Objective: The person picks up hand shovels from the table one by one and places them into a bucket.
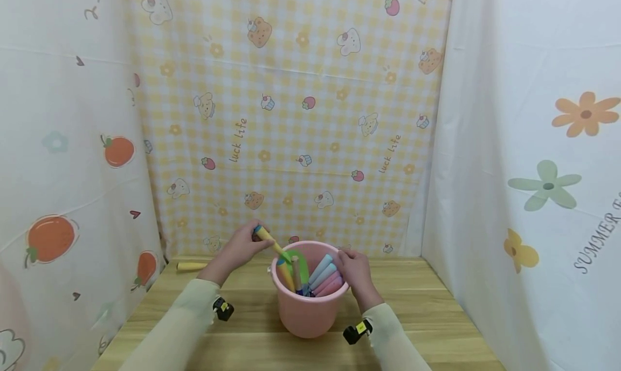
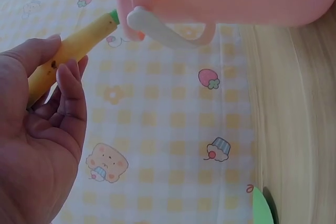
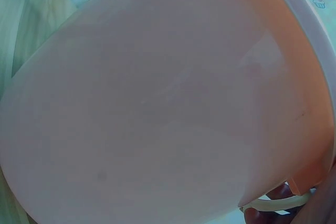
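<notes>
A pink bucket [image 1: 308,311] stands upright on the table with several handled tools in it. My left hand [image 1: 245,247] pinches the yellow handle of a green-headed garden tool [image 1: 267,236] above the bucket's left rim. The tool slants down into the bucket, and its head is partly hidden there. In the left wrist view the yellow handle [image 2: 79,45] lies between thumb and fingers. My right hand [image 1: 355,271] grips the bucket's right rim. In the right wrist view its fingers [image 3: 257,216] show by the white bail, mostly hidden. Light blue handles [image 1: 322,268] and pink handles [image 1: 330,286] lean inside the bucket.
Another yellow handle [image 1: 191,266] lies on the wooden table [image 1: 242,311] at the back left, and a green blade [image 2: 262,208] shows in the left wrist view. Patterned cloth [image 1: 291,117] hangs behind the table and along both sides.
</notes>
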A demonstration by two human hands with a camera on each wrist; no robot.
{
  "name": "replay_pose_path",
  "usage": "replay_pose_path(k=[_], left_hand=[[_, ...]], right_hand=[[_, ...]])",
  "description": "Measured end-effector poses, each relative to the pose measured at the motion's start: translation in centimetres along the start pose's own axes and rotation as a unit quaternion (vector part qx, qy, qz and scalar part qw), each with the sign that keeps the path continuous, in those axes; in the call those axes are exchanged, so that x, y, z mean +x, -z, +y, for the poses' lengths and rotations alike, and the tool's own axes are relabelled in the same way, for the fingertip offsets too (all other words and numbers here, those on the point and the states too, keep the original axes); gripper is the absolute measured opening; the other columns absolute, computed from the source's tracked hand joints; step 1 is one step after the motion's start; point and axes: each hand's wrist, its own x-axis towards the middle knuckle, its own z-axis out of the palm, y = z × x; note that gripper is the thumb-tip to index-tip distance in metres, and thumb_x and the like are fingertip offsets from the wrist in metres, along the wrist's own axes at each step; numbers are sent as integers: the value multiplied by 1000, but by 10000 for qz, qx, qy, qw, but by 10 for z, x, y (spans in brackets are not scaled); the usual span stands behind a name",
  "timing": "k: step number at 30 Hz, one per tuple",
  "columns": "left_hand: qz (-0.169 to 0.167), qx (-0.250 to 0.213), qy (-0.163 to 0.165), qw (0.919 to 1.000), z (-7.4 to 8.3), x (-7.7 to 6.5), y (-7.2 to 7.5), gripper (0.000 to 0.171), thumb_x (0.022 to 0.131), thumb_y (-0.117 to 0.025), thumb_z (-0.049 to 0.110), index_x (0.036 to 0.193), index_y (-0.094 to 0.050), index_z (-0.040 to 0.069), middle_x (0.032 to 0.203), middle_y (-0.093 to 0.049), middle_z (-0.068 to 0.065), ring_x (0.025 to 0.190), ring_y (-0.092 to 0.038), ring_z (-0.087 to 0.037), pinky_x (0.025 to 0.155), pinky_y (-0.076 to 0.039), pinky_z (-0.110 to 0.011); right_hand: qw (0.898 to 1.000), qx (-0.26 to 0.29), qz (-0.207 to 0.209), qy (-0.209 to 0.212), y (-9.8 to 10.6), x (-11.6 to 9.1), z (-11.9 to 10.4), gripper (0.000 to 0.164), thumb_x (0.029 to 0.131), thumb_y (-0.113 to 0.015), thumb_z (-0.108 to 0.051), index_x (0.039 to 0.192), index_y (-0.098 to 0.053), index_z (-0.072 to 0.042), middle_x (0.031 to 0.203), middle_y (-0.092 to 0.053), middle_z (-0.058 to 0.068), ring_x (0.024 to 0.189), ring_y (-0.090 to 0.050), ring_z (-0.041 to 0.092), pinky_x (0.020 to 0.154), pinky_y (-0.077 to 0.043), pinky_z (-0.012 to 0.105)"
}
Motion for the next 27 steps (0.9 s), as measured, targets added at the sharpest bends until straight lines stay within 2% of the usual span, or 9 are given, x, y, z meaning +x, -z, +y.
replay_pose_path(k=[6, 10, 14, 18, 23, 27], left_hand=[[-58, -231, -160, 9996, 1, 3, -7, 23, 108, -75, 22, 121, -65, 7, 96, -67, -8, 85, -64, -23, 74, -59, -35], [-116, -297, -307, 9990, 4, 2, -12, 21, 111, -69, 19, 125, -65, 4, 98, -70, -11, 88, -69, -23, 80, -64, -36], [-149, -224, -224, 9994, 7, 2, -18, 27, 114, -64, 21, 135, -66, 4, 101, -71, -10, 91, -71, -21, 83, -64, -35], [-225, -228, -170, 9993, 6, 4, -25, 32, 115, -62, 25, 141, -67, 6, 102, -71, -8, 97, -74, -25, 87, -65, -36], [-314, -240, -109, 9992, 9, 3, -31, 28, 115, -62, 33, 132, -71, 13, 102, -72, -6, 101, -74, -23, 93, -66, -45], [-410, -211, -81, 9989, 11, 4, -36, 21, 115, -63, 33, 124, -72, 16, 100, -72, -6, 93, -72, -20, 86, -66, -46]], right_hand=[[10000, 31, -33, 8, 2, -1, -1, 36, 112, -63, -25, 136, -78, -2, 136, -74, 20, 125, -70, 35, 103, -62, 51], [10000, 36, -83, -33, 2, -2, -1, 37, 113, -62, -25, 137, -77, -2, 136, -74, 20, 123, -71, 33, 102, -63, 50], [9999, 43, -105, -16, 2, -2, 0, 37, 113, -62, -25, 138, -76, -2, 137, -74, 20, 125, -70, 35, 103, -62, 50], [9999, 62, -116, 5, 1, -2, 2, 38, 113, -62, -25, 141, -75, -2, 141, -72, 21, 130, -68, 37, 106, -61, 52], [9999, 36, -112, -1, 2, -3, 0, 39, 113, -62, -26, 143, -74, -2, 144, -70, 21, 133, -67, 38, 107, -59, 53], [9999, -22, -83, 54, 3, -1, -1, 39, 113, -63, -26, 142, -74, -2, 142, -71, 22, 131, -67, 38, 107, -60, 53]])
